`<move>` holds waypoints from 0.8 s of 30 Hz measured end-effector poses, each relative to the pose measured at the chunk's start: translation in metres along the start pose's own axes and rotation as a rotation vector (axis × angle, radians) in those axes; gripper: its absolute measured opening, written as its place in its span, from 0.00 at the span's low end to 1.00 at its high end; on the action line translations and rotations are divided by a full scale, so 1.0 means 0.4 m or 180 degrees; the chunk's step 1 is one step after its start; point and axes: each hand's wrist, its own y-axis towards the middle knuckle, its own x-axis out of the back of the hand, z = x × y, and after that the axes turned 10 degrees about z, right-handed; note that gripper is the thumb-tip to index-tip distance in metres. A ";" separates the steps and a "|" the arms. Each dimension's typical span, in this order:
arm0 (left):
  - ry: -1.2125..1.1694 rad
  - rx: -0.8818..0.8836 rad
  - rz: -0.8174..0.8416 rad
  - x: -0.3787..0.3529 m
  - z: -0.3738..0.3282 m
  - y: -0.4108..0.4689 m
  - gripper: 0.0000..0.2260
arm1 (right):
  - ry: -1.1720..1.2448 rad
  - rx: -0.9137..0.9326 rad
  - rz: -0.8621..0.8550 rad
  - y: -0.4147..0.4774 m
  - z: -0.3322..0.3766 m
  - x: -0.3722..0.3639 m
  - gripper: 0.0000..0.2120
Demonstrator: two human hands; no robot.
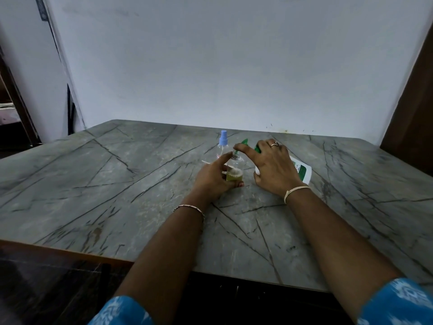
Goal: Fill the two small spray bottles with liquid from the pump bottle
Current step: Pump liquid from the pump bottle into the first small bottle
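My left hand [213,178] grips the open spray bottle [235,168], my right hand [274,165] the tilted pump bottle [303,171] — a misaimed nozzle could spill.

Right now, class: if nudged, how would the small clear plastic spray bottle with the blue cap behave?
The blue-capped spray bottle shows no coloured liquid, so probably light. Tall, narrow and upright on the smooth table, it may tip or slide easily.

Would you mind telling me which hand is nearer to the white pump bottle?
Right. The right hand holds the white pump bottle, covering its top; the left hand is apart from it, to its left, holding the small open spray bottle.
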 end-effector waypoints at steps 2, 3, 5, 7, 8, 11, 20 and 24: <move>0.0026 0.0018 0.0023 0.000 0.001 0.002 0.40 | 0.0054 -0.0012 0.0027 0.003 0.002 0.000 0.36; 0.0036 0.0036 0.0040 0.000 0.002 0.002 0.41 | 0.0091 -0.0019 0.0029 0.005 0.005 0.000 0.35; 0.0042 0.0053 0.0057 0.001 0.002 0.001 0.41 | 0.0163 -0.0032 0.0009 0.008 0.009 0.001 0.34; 0.0041 0.0058 0.0050 0.002 0.002 0.000 0.40 | 0.0175 -0.0026 -0.0028 0.011 0.010 0.001 0.33; 0.0039 0.0066 0.0049 0.002 0.002 -0.001 0.40 | 0.0152 -0.0019 -0.0034 0.011 0.010 0.000 0.33; -0.0013 0.0052 0.0026 0.002 0.001 -0.002 0.40 | 0.0040 0.0013 -0.0032 0.009 0.005 -0.002 0.36; -0.0017 0.0042 -0.0018 0.001 0.000 -0.004 0.39 | -0.0044 0.0064 -0.0011 -0.001 -0.003 0.002 0.42; 0.0025 0.0034 -0.0011 0.001 0.001 -0.004 0.39 | 0.0039 0.0007 -0.0005 0.008 0.003 0.001 0.35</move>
